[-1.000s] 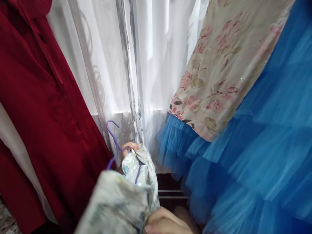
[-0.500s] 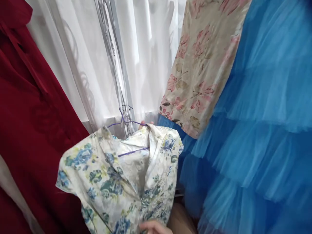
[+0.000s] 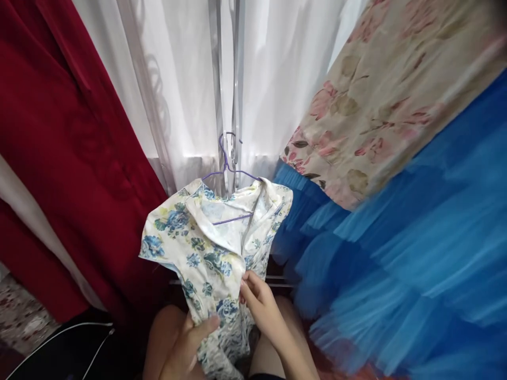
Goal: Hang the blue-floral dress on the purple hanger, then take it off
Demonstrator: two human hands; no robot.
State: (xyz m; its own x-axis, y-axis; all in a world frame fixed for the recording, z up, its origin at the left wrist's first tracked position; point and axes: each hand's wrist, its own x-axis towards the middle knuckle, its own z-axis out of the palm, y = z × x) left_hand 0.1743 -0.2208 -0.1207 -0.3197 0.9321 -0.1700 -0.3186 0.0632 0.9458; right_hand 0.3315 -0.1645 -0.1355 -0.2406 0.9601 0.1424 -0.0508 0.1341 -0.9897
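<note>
the flowered shirt (image 3: 206, 248) sits at the centre of the frame on a purple hanger (image 3: 226, 168). the right hand (image 3: 259, 295) pinches its front edge below the neckline; the left hand (image 3: 189, 340) grips its side, thumb on the cloth. a light pinch and a level hanger should keep the front smooth. the black shape (image 3: 59, 351) at lower left may be a bag; its contents cannot be told.

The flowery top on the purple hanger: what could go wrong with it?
The flowery top gapes at the neck, so it might slip off the purple hanger, especially if the right hand tugs the front edge it pinches. Its shoulder looks close to the blue ruffles and could catch on them.
</note>
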